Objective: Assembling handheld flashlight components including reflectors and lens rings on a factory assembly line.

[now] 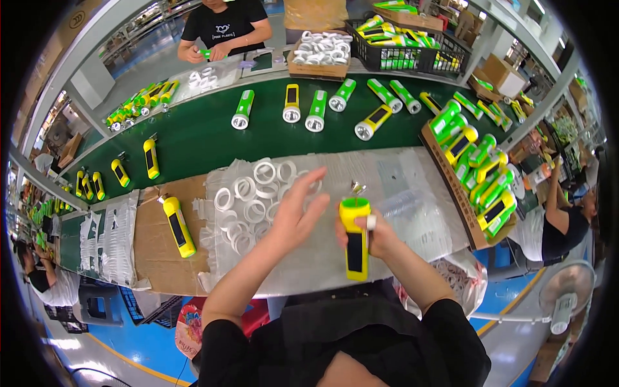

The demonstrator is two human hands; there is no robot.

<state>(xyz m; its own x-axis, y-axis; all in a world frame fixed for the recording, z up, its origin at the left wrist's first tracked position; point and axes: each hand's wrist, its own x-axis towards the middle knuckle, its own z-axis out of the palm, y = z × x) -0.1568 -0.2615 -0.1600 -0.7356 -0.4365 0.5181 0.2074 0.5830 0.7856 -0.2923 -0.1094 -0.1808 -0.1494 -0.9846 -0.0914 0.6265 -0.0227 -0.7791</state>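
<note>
My right hand [380,236] grips a yellow and green flashlight body [355,251] upright, with a dark panel on its side. Its front end is uncapped, and a small shiny metal piece [358,188] sits just above the green opening. Something white, perhaps tape or a cover, wraps one finger of that hand. To the left, my left hand [295,218] is held over the white plastic rings [254,211] with fingers apart and nothing in it. These rings lie loose on a plastic-covered work surface [400,251]. Another uncapped yellow flashlight body [178,226] rests on cardboard farther left.
A green conveyor belt [206,138] beyond the work surface carries several flashlights. At right stands a carton [445,184] full of flashlights. Across the belt are a box of white rings [320,69], a black crate [412,64] and a co-worker [225,32]. A fan [566,293] stands lower right.
</note>
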